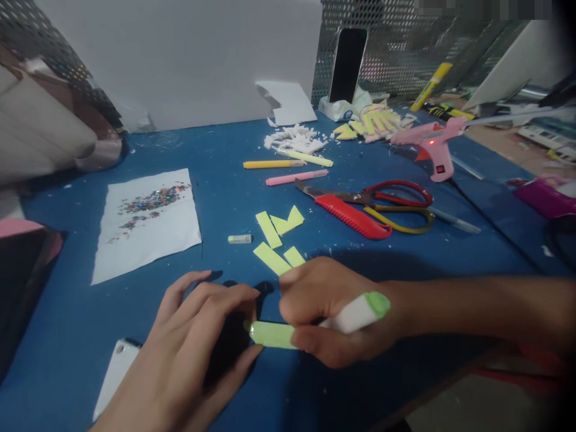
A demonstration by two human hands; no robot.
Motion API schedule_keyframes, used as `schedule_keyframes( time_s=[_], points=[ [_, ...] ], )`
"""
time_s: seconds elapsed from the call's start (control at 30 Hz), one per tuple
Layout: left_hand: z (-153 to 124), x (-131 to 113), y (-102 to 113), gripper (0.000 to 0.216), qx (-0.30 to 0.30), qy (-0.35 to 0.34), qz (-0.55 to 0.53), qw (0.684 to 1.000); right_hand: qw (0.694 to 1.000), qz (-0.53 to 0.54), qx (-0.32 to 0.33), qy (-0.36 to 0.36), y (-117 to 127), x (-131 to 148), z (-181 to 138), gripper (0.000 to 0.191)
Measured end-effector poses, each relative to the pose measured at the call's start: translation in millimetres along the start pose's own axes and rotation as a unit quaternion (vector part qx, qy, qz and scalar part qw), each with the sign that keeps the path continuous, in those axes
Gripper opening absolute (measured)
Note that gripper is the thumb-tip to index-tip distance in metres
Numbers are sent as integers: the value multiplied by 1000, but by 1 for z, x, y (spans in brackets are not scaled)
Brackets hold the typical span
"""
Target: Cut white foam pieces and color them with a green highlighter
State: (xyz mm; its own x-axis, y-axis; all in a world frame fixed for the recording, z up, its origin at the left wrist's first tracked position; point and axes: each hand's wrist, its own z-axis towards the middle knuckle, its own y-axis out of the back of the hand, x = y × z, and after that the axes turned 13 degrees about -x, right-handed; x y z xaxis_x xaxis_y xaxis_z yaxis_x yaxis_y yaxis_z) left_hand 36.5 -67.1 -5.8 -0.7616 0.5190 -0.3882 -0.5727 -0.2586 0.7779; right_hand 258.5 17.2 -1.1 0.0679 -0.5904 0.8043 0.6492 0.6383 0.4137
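My right hand point(333, 312) is closed in a fist around a white marker point(353, 315) with a green end, its tip hidden. The right thumb overlaps the right end of a light green strip point(273, 335). My left hand point(193, 342) curves about the strip's left end, its thumb at the lower edge and fingers bent above. Just beyond the hands lie several light green cut pieces point(269, 230). A small clear cap point(239, 239) lies left of those pieces.
Red-handled scissors point(360, 201) and a red cutter point(353, 215) lie beyond my right hand. Farther right rests a pink glue gun point(436, 144), its light on. White paper point(148, 240) with glitter bits lies left. A phone point(348, 66) stands behind; pens point(274, 164) lie mid-table.
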Motion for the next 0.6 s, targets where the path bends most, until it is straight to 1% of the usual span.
schedule_keyframes(
  time_s=[0.07,0.2,0.4,0.6],
  points=[
    [0,-1,0,29,1,9,0,1000,1000,-4,13,7,0,0,0,38],
    [-1,-2,0,29,6,22,-4,1000,1000,-2,-10,8,1,0,0,38],
    [1,-2,1,29,4,13,2,1000,1000,-6,4,-5,1,0,0,42],
    [3,-3,0,29,0,5,0,1000,1000,10,-20,-13,1,-2,0,44]
  ],
)
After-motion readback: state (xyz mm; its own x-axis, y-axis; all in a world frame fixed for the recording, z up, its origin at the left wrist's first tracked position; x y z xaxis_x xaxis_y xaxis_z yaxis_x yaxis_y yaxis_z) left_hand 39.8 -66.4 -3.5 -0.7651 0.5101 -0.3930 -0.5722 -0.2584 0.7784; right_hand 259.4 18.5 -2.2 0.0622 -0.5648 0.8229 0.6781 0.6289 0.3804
